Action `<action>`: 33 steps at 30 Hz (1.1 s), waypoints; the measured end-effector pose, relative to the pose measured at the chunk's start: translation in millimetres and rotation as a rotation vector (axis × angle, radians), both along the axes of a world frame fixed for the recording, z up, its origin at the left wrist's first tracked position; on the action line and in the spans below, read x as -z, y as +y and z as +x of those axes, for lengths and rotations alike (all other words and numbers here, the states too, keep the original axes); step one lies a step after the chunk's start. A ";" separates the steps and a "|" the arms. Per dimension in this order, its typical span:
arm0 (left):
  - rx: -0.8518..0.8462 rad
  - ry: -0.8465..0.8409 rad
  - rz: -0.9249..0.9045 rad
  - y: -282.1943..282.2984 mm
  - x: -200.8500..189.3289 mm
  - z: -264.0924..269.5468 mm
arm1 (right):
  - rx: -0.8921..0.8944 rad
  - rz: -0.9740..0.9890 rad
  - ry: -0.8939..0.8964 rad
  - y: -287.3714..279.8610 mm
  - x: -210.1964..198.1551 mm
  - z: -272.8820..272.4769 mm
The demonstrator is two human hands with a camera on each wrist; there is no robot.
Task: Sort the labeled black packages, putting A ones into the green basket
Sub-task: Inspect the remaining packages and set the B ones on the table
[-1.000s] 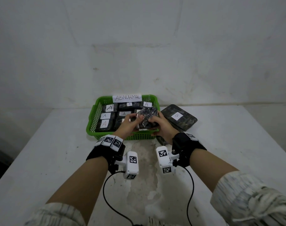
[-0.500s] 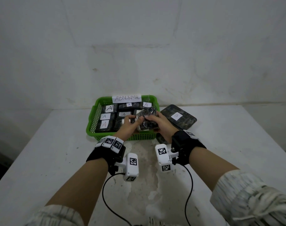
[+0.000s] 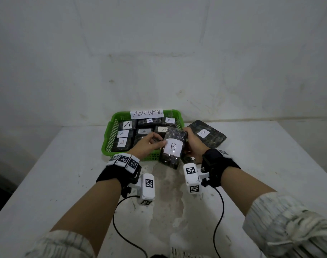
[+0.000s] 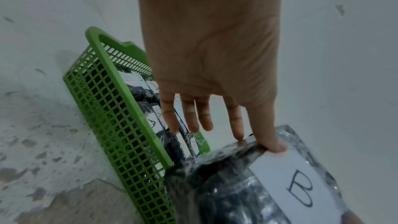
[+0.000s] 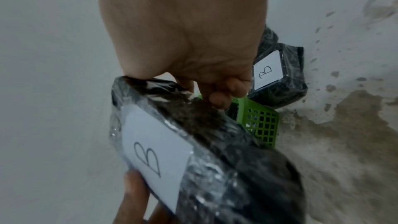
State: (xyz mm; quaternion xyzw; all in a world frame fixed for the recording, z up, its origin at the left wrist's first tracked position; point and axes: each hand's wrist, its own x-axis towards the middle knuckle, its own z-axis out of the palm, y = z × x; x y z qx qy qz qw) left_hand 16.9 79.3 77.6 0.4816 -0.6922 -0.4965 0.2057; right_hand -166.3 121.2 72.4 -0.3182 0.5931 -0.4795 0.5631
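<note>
A black wrapped package with a white B label [image 3: 172, 148] is held tilted, above the front right corner of the green basket [image 3: 107, 138], by both hands. My left hand [image 3: 159, 143] pinches its left edge between thumb [image 4: 272, 144] and index finger, while the other fingers stay straight. My right hand [image 3: 188, 135] grips the package's far right end with curled fingers [image 5: 217, 101]. The basket [image 4: 120, 125] holds several black packages labeled A [image 3: 127, 125] and carries a sign reading ABNORMAL.
A second B package [image 3: 207, 135] lies on the white table [image 3: 65, 174] right of the basket, also seen in the right wrist view [image 5: 277, 77]. Another dark package [image 3: 186, 159] lies under my right wrist. A wall stands behind.
The package in both hands has turned over, so its B label now faces up, and its near end has come down toward me past the basket's front edge.
</note>
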 end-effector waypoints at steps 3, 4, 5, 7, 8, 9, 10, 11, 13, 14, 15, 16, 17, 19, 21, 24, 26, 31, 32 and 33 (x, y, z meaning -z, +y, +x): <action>-0.002 0.076 0.142 0.5 2.2 3.0 | -0.075 0.061 0.015 -0.3 8.3 8.2; -0.009 0.115 0.204 1.4 4.6 5.2 | -0.072 0.094 0.059 -0.4 9.4 13.5; -0.008 0.146 0.258 3.2 6.2 7.9 | -0.095 0.118 0.095 -1.8 14.2 16.0; -0.004 0.147 0.325 7.3 11.1 17.1 | -0.167 0.201 0.170 -0.1 17.2 22.1; -0.011 0.136 0.351 8.8 14.5 22.6 | -0.180 0.224 0.177 1.5 18.5 24.9; -0.025 0.124 0.379 10.7 18.4 27.9 | -0.183 0.248 0.158 2.5 22.2 30.5; -0.042 0.109 0.407 12.7 23.2 33.7 | -0.208 0.270 0.149 5.9 23.1 36.9; -0.063 0.092 0.429 14.7 28.7 39.3 | -0.251 0.289 0.172 7.9 27.0 43.8; -0.115 0.054 0.464 19.7 40.7 50.3 | -0.316 0.303 0.280 9.1 43.2 55.0; -0.152 0.030 0.468 20.8 47.5 55.6 | -0.314 0.302 0.273 8.1 53.5 59.6; -0.193 0.007 0.467 21.7 53.4 59.7 | -0.300 0.321 0.212 11.4 55.9 65.9; -0.240 -0.011 0.465 22.2 58.6 62.9 | -0.283 0.326 0.140 14.9 57.6 70.9; -0.283 -0.021 0.460 22.4 62.3 66.5 | -0.277 0.316 0.077 17.5 58.1 76.3; -0.345 -0.025 0.470 21.9 67.7 73.1 | -0.294 0.320 0.011 18.4 63.5 84.9; -0.376 -0.005 0.493 20.5 72.4 77.8 | -0.348 0.316 0.015 17.3 65.2 92.9; -0.392 0.044 0.496 17.7 79.2 82.4 | -0.380 0.288 0.082 9.6 74.3 99.5; -0.353 0.064 0.491 15.5 82.7 82.9 | -0.354 0.253 0.124 6.2 79.2 101.4; -0.322 0.070 0.424 6.8 89.0 76.0 | -0.320 0.237 0.215 -4.5 91.3 101.2; -0.319 0.061 0.409 5.5 89.3 74.0 | -0.319 0.241 0.227 -5.6 92.1 100.9; -0.317 0.048 0.399 4.5 89.2 72.4 | -0.319 0.240 0.235 -7.2 92.9 100.4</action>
